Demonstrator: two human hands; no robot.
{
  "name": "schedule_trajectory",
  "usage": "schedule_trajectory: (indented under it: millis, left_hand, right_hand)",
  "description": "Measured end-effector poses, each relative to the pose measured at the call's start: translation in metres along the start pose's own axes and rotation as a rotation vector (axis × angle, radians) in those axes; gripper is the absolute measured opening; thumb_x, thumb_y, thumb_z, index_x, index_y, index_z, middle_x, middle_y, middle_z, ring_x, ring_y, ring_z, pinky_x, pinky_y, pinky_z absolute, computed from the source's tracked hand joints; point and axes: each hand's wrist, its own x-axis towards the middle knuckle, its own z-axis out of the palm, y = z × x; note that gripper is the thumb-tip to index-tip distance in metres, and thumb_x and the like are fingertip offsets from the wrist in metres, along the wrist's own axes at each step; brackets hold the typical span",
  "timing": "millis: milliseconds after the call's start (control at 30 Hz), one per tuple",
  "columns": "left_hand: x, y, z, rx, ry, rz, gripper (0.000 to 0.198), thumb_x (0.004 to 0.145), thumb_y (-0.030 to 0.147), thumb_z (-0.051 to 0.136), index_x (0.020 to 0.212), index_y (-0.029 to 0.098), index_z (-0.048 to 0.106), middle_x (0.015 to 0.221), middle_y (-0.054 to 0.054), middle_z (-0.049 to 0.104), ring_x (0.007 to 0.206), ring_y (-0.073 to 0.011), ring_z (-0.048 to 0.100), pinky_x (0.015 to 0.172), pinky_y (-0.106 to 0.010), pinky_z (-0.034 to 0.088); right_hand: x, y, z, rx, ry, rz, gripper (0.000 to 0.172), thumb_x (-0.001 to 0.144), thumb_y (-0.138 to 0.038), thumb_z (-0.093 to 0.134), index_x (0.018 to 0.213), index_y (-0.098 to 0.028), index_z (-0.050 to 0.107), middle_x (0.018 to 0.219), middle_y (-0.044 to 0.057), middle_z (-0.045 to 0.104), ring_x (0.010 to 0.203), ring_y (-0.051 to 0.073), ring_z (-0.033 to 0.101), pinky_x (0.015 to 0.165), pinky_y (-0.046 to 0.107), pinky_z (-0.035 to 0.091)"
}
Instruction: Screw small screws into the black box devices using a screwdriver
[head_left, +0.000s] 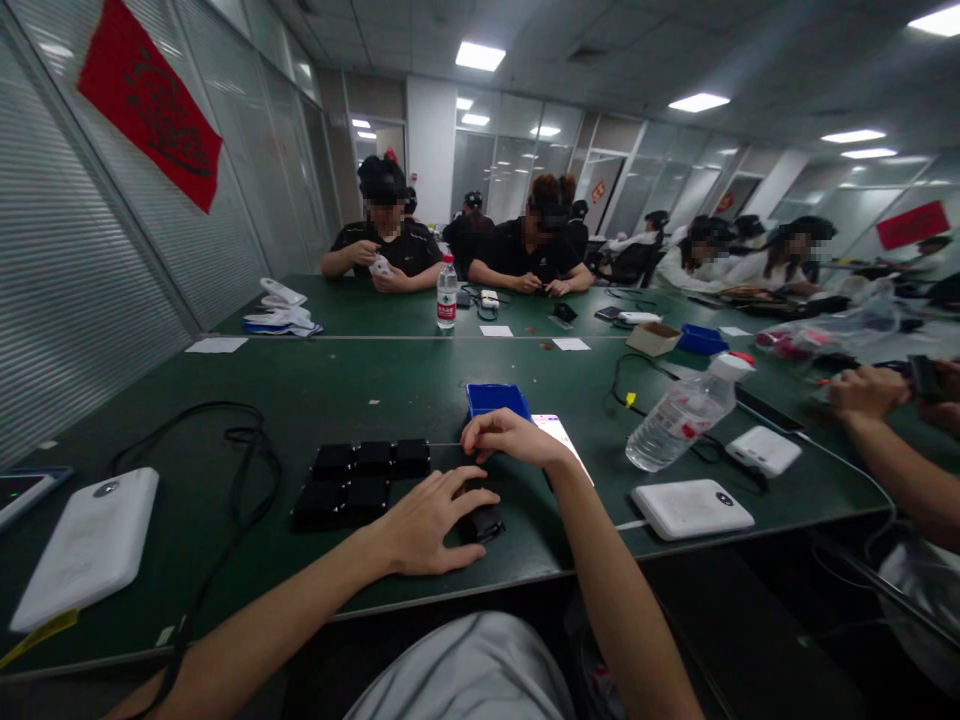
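Observation:
My left hand [431, 522] rests low over the table with its fingers spread. Its thumb and forefinger lie either side of a small black block [484, 523]; a firm grip on it does not show. My right hand [511, 437] is just beyond, fingers bent and tips drawn together; whatever they pinch is too small to make out. A thin pale line runs left from those fingertips toward several black square blocks [375, 458] set in two rows, partly covered by my left hand. Behind my right hand sits a blue tray [495, 398], beside a lit phone [559, 440].
A water bottle [679, 415] leans at the right, near a white power bank [694, 508]. Another white power bank [90, 545] and a black cable [247, 440] lie left. Co-workers sit opposite; a neighbour's hands [874, 390] are at the right. The green table's [525, 568] front edge is close.

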Motion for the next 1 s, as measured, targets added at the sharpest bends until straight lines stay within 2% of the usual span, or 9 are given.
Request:
schedule_trajectory:
  millis: [100, 300, 500, 633, 800, 1000]
  left_hand:
    - [-0.0014, 0.0008, -0.0015, -0.010, -0.019, 0.011, 0.069, 0.083, 0.038, 0.076, 0.146, 0.028, 0.049, 0.155, -0.015, 0.042, 0.138, -0.0387, 0.049, 0.113, -0.062, 0.042]
    - [-0.0036, 0.0014, -0.0040, -0.032, -0.024, 0.043, 0.077, 0.076, 0.019, 0.068, 0.149, 0.031, 0.045, 0.157, -0.010, 0.044, 0.138, -0.0341, 0.049, 0.116, -0.056, 0.039]
    - [-0.0018, -0.0001, -0.0026, -0.016, -0.003, 0.072, 0.075, 0.076, 0.014, 0.062, 0.147, 0.031, 0.048, 0.152, -0.007, 0.051, 0.132, -0.0313, 0.054, 0.113, -0.051, 0.041]
    - [-0.0006, 0.0006, -0.0035, -0.015, 0.020, 0.080, 0.068, 0.076, 0.015, 0.062, 0.143, 0.028, 0.053, 0.146, -0.008, 0.055, 0.126, -0.0308, 0.058, 0.110, -0.049, 0.045]
    - [0.0001, -0.0001, -0.0035, -0.017, 0.057, 0.074, 0.063, 0.078, 0.017, 0.063, 0.140, 0.024, 0.055, 0.138, -0.010, 0.059, 0.121, -0.0285, 0.059, 0.109, -0.044, 0.048]
    - [0.0010, -0.0030, 0.0000, 0.025, 0.075, 0.042, 0.056, 0.083, 0.023, 0.065, 0.138, 0.021, 0.056, 0.128, -0.011, 0.061, 0.116, -0.0285, 0.062, 0.103, -0.043, 0.051]
  right_hand:
    - [-0.0016, 0.0006, -0.0004, -0.084, -0.071, -0.015, 0.016, 0.082, -0.029, 0.070, 0.086, -0.014, 0.073, 0.087, 0.003, 0.069, 0.078, 0.014, 0.064, 0.071, 0.027, 0.056]
    - [-0.0053, -0.0017, -0.0017, -0.245, -0.199, -0.046, 0.016, 0.084, -0.020, 0.065, 0.095, -0.013, 0.073, 0.087, 0.002, 0.069, 0.070, 0.011, 0.059, 0.064, 0.022, 0.047]
    - [-0.0060, -0.0057, 0.0004, -0.203, -0.150, -0.059, 0.018, 0.080, -0.014, 0.066, 0.097, -0.014, 0.071, 0.095, 0.004, 0.072, 0.086, 0.015, 0.066, 0.076, 0.026, 0.054]
    - [-0.0052, -0.0055, 0.0015, -0.197, -0.141, -0.069, 0.018, 0.079, -0.013, 0.067, 0.097, -0.015, 0.071, 0.095, 0.004, 0.072, 0.088, 0.015, 0.067, 0.080, 0.027, 0.054]
    - [-0.0053, -0.0045, 0.0012, -0.161, -0.137, -0.066, 0.021, 0.079, -0.012, 0.069, 0.099, -0.015, 0.071, 0.097, 0.004, 0.073, 0.089, 0.015, 0.067, 0.079, 0.026, 0.054]
    - [-0.0091, -0.0078, -0.0002, -0.120, -0.175, -0.085, 0.014, 0.085, -0.022, 0.069, 0.096, -0.015, 0.075, 0.098, 0.005, 0.072, 0.088, 0.016, 0.067, 0.076, 0.028, 0.059]
